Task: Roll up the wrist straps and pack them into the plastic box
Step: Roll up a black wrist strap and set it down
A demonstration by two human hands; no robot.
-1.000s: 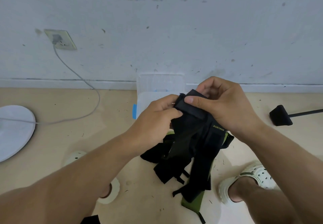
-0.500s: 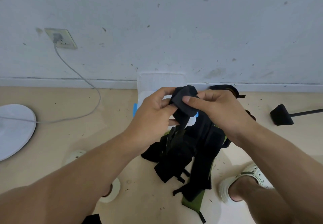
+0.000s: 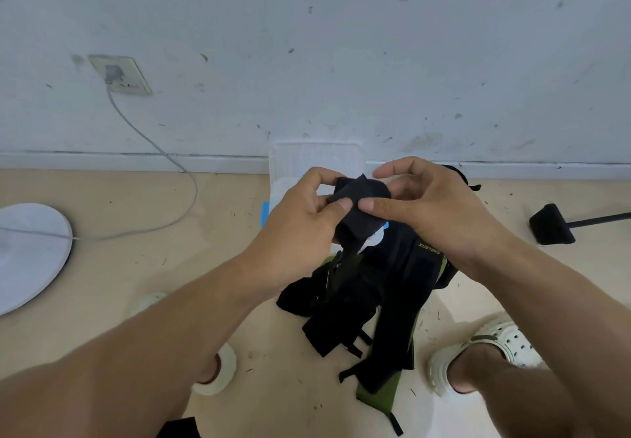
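You are pinching a half-rolled wrist strap (image 3: 358, 205) between both hands (image 3: 307, 229) (image 3: 440, 212), its loose tail hanging toward you, the plastic box (image 3: 317, 161) just beyond.

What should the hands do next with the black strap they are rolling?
Probably keep winding. The left hand and right hand pinch a partly rolled black strap, but its tail hangs loose toward the pile of straps on the floor. Rolling in that tail looks needed before it goes in the plastic box behind.
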